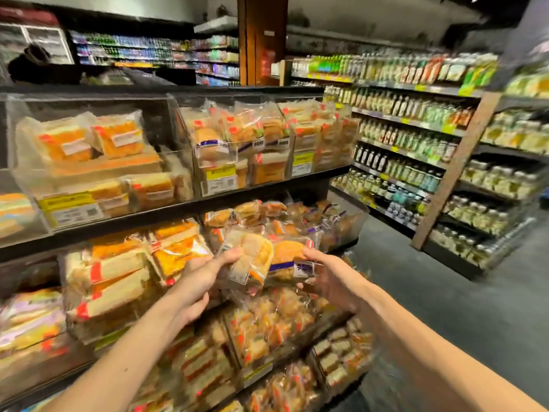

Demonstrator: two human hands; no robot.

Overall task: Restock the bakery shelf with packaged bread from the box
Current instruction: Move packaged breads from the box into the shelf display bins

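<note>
Both hands grip the bread pack [267,260] crosswise: left hand [199,281] closed on its left end, right hand [329,278] on its right, the middle bin [350,230] just beyond.

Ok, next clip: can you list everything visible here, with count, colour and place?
Clear plastic bread packages in hand: two, golden-brown buns, one with a blue label, held in front of the middle shelf.
Black tiered bakery shelf: one, left and centre.
Clear-wrapped orange and cream sliced cakes: many, top-left bin and lower tiers.
Bagged tan bread rolls: many, top-centre bin.
Yellow price tags: several, on bin fronts.
Wooden-framed bottle shelving: one, right; green, pale and dark bottles, too blurred to count.
Brown wooden pillar: one, rear centre.
Grey floor: lower right.
Left hand: gripping the left package.
Right hand: gripping the right package.
</note>
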